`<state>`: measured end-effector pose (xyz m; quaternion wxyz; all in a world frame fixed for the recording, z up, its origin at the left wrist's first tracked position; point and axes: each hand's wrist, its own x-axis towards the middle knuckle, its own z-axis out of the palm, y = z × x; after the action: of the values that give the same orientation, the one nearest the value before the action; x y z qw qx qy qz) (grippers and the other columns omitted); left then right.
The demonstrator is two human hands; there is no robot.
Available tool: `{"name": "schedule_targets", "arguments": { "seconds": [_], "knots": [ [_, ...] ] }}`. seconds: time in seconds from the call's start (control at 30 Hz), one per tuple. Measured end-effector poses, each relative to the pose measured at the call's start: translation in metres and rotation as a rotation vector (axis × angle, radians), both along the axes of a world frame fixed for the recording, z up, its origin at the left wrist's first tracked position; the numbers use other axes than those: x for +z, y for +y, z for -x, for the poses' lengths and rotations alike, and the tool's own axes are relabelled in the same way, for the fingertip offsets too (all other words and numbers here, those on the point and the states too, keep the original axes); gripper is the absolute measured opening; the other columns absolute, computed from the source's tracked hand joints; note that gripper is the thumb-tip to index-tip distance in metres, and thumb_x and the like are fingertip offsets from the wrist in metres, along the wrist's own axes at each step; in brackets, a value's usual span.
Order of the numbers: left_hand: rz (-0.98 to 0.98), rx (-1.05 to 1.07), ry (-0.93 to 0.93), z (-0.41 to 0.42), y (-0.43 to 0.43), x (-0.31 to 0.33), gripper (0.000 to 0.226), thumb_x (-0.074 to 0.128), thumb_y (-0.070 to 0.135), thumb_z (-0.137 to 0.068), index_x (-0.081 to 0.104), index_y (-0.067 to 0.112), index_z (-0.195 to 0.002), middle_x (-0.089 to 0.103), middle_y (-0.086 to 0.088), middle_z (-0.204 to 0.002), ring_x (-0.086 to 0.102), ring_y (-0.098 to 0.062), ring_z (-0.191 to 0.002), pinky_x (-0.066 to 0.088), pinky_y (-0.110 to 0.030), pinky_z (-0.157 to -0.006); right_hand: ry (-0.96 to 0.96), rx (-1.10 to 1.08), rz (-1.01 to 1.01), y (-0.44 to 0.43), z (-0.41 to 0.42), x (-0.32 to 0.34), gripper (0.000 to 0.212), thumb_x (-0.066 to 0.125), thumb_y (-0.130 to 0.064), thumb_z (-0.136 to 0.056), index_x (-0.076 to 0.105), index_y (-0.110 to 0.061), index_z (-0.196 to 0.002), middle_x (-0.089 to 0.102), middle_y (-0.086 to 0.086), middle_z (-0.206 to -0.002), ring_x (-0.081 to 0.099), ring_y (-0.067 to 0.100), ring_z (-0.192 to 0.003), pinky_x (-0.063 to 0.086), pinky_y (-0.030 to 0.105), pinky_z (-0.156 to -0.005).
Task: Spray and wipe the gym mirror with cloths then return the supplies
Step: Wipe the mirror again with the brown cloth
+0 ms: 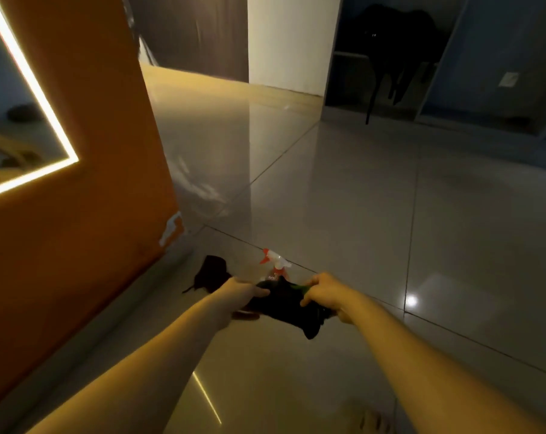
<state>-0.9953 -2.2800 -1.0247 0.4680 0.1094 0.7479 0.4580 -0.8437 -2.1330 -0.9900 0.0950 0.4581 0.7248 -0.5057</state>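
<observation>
Glossy tiles (pixel 343 198), limp dark cloth (pixel 284 306) (crumpled) between hands (pixel 242 292) (pixel 326 292)

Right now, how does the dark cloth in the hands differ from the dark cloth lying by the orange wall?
The held cloth is gripped by the left hand and right hand; the floor cloth lies untouched on the floor. The held cloth is pulled out between the hands; the floor cloth sits bunched near the orange wall. Both look dark.

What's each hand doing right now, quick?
Left hand: grips one end of the dark crumpled cloth.
Right hand: grips the same cloth's other end.
</observation>
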Motion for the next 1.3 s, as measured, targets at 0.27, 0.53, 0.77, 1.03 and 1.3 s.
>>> {"name": "schedule_targets", "arguments": {
  "seconds": [0.27, 0.53, 0.77, 1.03, 1.3],
  "knots": [
    [0.02, 0.032, -0.206, 0.016, 0.024, -0.107, 0.022, 0.067, 0.009, -0.098, 0.065, 0.007, -0.12, 0.071, -0.016, -0.117, 0.072, -0.026, -0.105, 0.059, -0.033, -0.079, -0.072, -0.108, 0.006, 0.045, 0.017, -0.112, 0.04, 0.069, -0.001, -0.091, 0.066, -0.008, -0.13, 0.064, 0.023, -0.128, 0.064, 0.038, -0.113, 0.056, 0.051, -0.098],
    [0.398, -0.084, 0.4, 0.055, 0.021, -0.176, 0.053, 0.068, 0.019, -0.094, 0.05, 0.018, -0.143, 0.055, -0.008, -0.136, 0.06, -0.028, -0.116, 0.054, -0.039, -0.095, -0.174, 0.133, -0.311, 0.015, 0.059, -0.173, 0.023, 0.051, -0.011, -0.098, 0.064, -0.016, -0.117, 0.067, 0.006, -0.117, 0.062, 0.024, -0.099, 0.055, 0.036, -0.086],
    [0.586, -0.469, 1.014, 0.133, 0.038, -0.201, 0.075, 0.062, 0.024, -0.1, 0.022, 0.022, -0.163, 0.021, -0.008, -0.169, 0.025, -0.032, -0.153, 0.028, -0.045, -0.123, 0.025, 0.169, -0.085, -0.011, 0.133, -0.216, 0.027, 0.057, -0.01, -0.101, 0.065, -0.019, -0.125, 0.065, 0.0, -0.115, 0.057, 0.01, -0.096, 0.044, 0.017, -0.076],
    [0.594, -0.458, 0.971, 0.153, 0.047, -0.23, 0.031, 0.051, 0.02, -0.102, 0.059, 0.022, -0.132, 0.057, -0.005, -0.13, 0.056, -0.028, -0.116, 0.042, -0.038, -0.093, 0.031, -0.027, 0.148, -0.002, 0.167, -0.257, 0.036, 0.056, -0.008, -0.099, 0.061, -0.027, -0.129, 0.063, 0.006, -0.119, 0.064, 0.017, -0.1, 0.056, 0.027, -0.077],
    [0.349, -0.128, 0.619, 0.102, 0.022, -0.104, 0.009, 0.056, 0.021, -0.101, 0.061, 0.024, -0.109, 0.068, 0.003, -0.1, 0.066, -0.018, -0.087, 0.059, -0.045, -0.079, 0.037, -0.266, 0.369, -0.012, 0.142, -0.161, 0.05, 0.05, -0.001, -0.102, 0.047, -0.021, -0.147, 0.053, 0.008, -0.141, 0.055, 0.028, -0.126, 0.05, 0.049, -0.107]
  ]
}}
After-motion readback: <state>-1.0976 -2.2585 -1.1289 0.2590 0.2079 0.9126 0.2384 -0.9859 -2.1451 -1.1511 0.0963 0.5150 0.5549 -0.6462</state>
